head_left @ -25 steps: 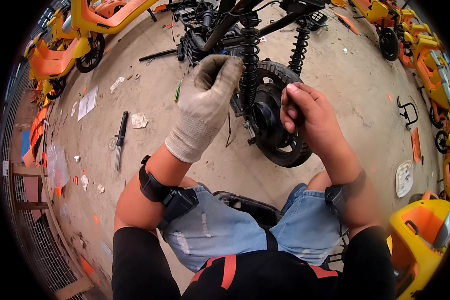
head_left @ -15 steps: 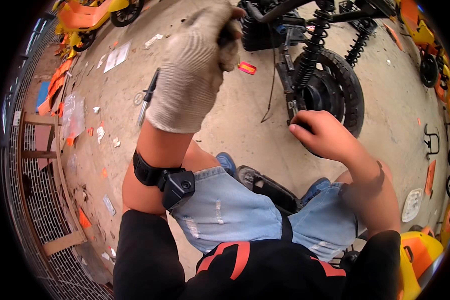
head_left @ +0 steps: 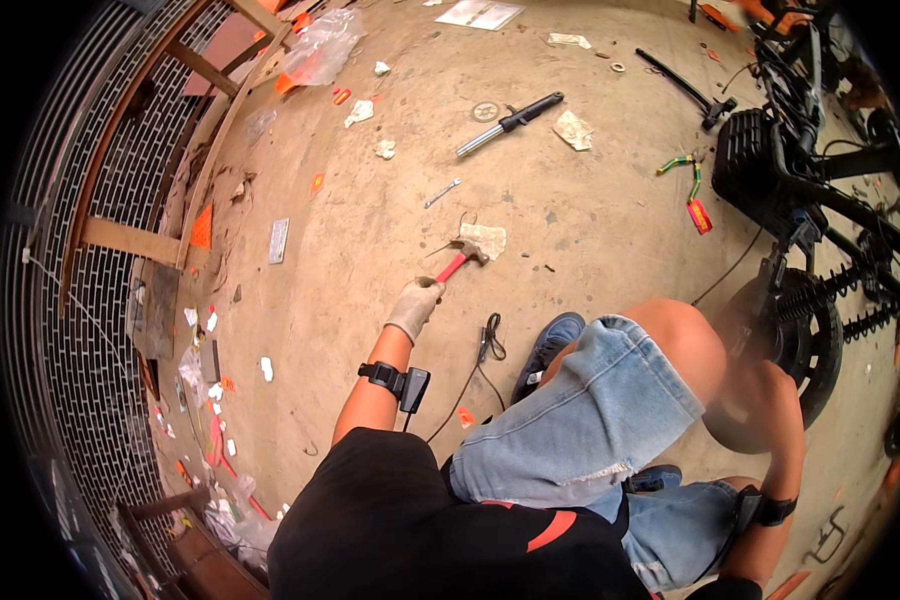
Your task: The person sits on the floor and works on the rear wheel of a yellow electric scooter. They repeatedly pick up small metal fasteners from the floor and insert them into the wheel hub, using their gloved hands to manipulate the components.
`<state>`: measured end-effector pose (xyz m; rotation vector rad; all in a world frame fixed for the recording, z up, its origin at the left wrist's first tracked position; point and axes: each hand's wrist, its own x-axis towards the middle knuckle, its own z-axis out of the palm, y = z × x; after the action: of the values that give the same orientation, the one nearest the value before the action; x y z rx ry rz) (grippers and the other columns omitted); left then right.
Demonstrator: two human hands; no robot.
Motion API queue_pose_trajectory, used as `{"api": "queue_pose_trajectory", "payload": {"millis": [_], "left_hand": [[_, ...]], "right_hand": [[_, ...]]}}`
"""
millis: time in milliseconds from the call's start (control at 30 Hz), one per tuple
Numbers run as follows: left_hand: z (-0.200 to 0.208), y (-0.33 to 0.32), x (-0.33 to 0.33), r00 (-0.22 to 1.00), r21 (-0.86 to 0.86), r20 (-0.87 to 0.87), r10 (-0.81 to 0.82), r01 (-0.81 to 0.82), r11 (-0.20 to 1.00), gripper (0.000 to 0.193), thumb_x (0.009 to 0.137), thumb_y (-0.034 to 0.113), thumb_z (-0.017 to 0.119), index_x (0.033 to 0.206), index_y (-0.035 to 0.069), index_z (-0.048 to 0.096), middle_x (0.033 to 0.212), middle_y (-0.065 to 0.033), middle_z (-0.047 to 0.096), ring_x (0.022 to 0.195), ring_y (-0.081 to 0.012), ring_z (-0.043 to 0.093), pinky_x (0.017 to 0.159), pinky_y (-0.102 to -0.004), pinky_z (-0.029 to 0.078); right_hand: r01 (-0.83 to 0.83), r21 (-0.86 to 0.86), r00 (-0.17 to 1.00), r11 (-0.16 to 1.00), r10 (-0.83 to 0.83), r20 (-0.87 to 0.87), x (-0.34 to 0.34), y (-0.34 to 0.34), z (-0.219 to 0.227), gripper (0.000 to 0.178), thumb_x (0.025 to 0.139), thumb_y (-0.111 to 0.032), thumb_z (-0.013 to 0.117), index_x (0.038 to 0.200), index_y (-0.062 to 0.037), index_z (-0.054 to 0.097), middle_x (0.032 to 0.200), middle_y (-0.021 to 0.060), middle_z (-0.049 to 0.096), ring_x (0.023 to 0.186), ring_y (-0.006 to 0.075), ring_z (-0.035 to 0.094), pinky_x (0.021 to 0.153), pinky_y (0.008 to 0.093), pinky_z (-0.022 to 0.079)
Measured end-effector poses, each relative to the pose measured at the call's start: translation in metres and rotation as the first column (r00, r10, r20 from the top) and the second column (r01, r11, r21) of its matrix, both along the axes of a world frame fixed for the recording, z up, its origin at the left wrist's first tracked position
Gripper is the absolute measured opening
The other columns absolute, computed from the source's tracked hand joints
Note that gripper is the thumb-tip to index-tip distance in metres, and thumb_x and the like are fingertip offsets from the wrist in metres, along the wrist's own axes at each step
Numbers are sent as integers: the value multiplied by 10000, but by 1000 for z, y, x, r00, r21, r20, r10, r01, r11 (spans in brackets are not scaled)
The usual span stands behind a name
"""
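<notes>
My left hand point(head_left: 416, 306), in a pale knit glove, is closed round the red handle of a claw hammer point(head_left: 453, 266). The hammer's head is at a scrap of pale paper point(head_left: 485, 240) on the floor; whether it touches the floor I cannot tell. Off to the right, my bare right hand point(head_left: 766, 385) is by the rear wheel point(head_left: 823, 365) of a stripped black vehicle frame point(head_left: 850, 205). It is blurred, and its fingers cannot be made out. A coil-spring shock absorber point(head_left: 820, 293) stands above that wheel.
Beyond the hammer lie a small wrench point(head_left: 442, 193) and a loose shock absorber point(head_left: 510, 124). A looped black cable point(head_left: 491, 340) rests near my shoe point(head_left: 549, 350). Green-and-yellow cables point(head_left: 693, 170) with a red tag lie beside the frame. A brick-patterned wall point(head_left: 100, 350) borders the left.
The view has swung left, so the wheel and frame now sit farther right. My left hand has come away from near the frame and grips a hammer. My right hand remains by the wheel.
</notes>
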<state>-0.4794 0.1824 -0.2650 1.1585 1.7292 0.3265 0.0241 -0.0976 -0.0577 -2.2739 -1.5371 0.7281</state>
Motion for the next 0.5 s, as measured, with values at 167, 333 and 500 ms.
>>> {"api": "queue_pose_trajectory", "payload": {"millis": [167,333,500], "left_hand": [[-83,-26,16,952,216,-57,-301,307,927,339,834,331,663,1017,45,675,876,-109,686,809,-235,666,719,-348,526],[-81,4,125,751,164,-301,-587,648,744,367,845,231,634,1174,69,619,1085,-179,654,1038,-316,633,891,-386,507],[-119,33,200,600,94,-483,-638,760,643,339,878,154,598,1217,137,599,1250,-156,602,1093,-345,626,899,-430,524]], "right_hand": [[-87,-61,996,994,89,31,-4,0,-7,157,907,-100,605,969,43,617,854,190,641,754,327,628,691,364,491],[-164,-64,984,984,167,62,-12,17,-14,170,898,-115,620,989,29,625,921,199,642,817,353,639,728,394,499],[-58,-82,988,995,69,142,-26,21,-8,183,878,-132,631,994,9,638,948,199,640,895,402,614,772,433,491]]}}
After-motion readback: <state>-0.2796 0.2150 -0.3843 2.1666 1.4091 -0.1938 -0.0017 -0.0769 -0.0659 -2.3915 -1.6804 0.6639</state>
